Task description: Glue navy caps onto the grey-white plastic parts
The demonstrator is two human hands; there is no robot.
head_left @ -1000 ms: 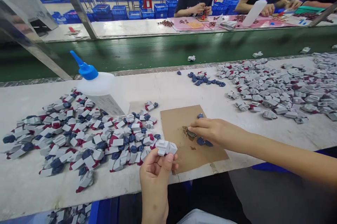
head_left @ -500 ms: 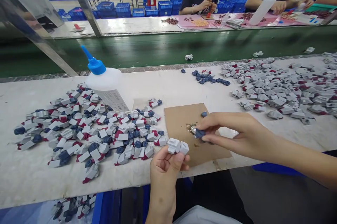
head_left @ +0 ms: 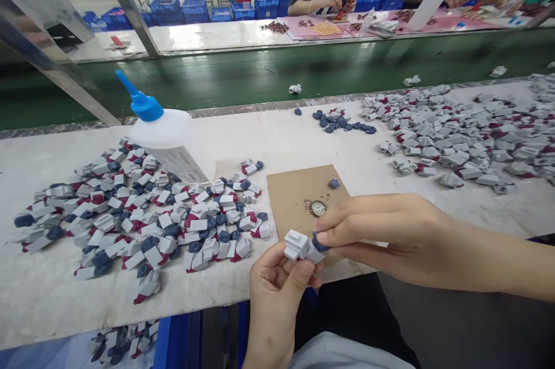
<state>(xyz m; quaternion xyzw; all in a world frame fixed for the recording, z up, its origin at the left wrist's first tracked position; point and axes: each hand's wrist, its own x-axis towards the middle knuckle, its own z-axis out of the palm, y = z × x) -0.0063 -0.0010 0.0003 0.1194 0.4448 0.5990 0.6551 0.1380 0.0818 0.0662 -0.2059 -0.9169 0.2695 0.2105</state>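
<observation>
My left hand [head_left: 281,282] grips a light grey, blocky plastic piece [head_left: 298,246] between thumb and fingers, above the front edge of the table. At its right end, my right hand [head_left: 368,230] pinches a small dark blue plastic piece [head_left: 319,242] against the grey one; the exact contact is partly hidden by the fingers. Behind them lies a brown cardboard sheet [head_left: 286,195]. On it rests a bottle cap [head_left: 318,208] with a whitish inside and wet spots around it. Another dark blue piece [head_left: 333,183] lies near the sheet's far corner.
A white squeeze bottle [head_left: 162,132] with a blue nozzle stands behind a pile of grey, blue and red pieces [head_left: 165,218]. More grey pieces [head_left: 468,132] cover the right side. Loose blue pieces [head_left: 342,124] lie at the back. Beyond the green conveyor belt [head_left: 217,80], co-workers sit.
My right hand has brought the blue piece from beside the bottle cap to the grey piece in my left hand. The view has shifted slightly.
</observation>
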